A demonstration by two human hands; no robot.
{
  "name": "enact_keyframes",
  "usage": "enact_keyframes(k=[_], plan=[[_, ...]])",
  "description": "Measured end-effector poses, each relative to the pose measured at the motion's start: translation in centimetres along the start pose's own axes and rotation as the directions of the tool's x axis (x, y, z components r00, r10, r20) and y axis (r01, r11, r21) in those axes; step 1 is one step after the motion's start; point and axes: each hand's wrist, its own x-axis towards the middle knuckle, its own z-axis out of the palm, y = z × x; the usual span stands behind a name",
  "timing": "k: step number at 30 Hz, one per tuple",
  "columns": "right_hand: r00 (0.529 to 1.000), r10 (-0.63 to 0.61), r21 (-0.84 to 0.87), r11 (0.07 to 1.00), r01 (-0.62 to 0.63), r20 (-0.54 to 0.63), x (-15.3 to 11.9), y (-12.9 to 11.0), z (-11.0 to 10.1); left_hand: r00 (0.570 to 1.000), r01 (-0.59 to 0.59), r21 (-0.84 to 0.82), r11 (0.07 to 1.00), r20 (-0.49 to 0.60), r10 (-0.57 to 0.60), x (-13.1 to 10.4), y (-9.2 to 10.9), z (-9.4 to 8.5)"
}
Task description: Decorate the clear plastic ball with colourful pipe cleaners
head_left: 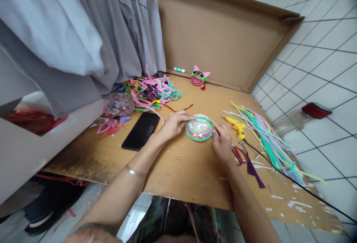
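A shallow round clear dish (191,133) with a green-teal rim lies on the table, small coloured scraps showing in or through it. Along its far edge bends a green pipe cleaner (205,119). My left hand (178,124) is closed, its fingertips pinching the pipe cleaner at the dish's upper left edge. On the right edge, my right hand (221,139) is closed too, with thumb and finger pressed on the pipe cleaner. The exact grip of the fingertips is too small to see clearly.
A yellow glue gun (236,126), red-handled scissors (239,155), a purple tassel (255,174) and pipe cleaners (267,139) lie rightward. Leftward are a black phone (141,131) and a tangled pipe-cleaner pile (153,87). Behind stand a pink-eared figure (198,76) and a cardboard wall (217,35).
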Motion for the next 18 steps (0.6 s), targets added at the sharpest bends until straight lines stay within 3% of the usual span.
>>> enact_keyframes(k=[4, 9, 18], plan=[[0.996, 0.087, 0.132, 0.988, -0.081, -0.035, 0.04, 0.46, 0.28, 1.000, 0.011, 0.005, 1.000, -0.007, -0.011, -0.07, 0.00, 0.05], [0.966, 0.259, 0.387, 0.891, -0.239, 0.001, 0.14, 0.77, 0.63, 1.000, 0.012, -0.012, 1.000, -0.024, -0.012, -0.14, 0.13, 0.07], [0.945, 0.325, 0.524, 0.800, -0.292, 0.030, 0.50, 0.99, 0.36, 1.000, 0.016, 0.012, 1.000, -0.012, -0.016, -0.07, 0.00, 0.06]])
